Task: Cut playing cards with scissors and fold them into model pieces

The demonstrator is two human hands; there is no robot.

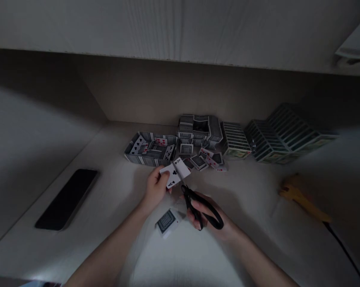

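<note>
Above the middle of the desk (114,207), one ace of clubs (171,176) is pinched by the left hand's (155,187) fingers and crossed by one pair of scissors (186,192), gripped in the right hand's (211,209) fingers. One phone (68,199) is laid toward the left edge, one yellow corded tool (304,199) toward the right. Near the back edge, several cards (139,145) are held in one open box (147,160).
</note>
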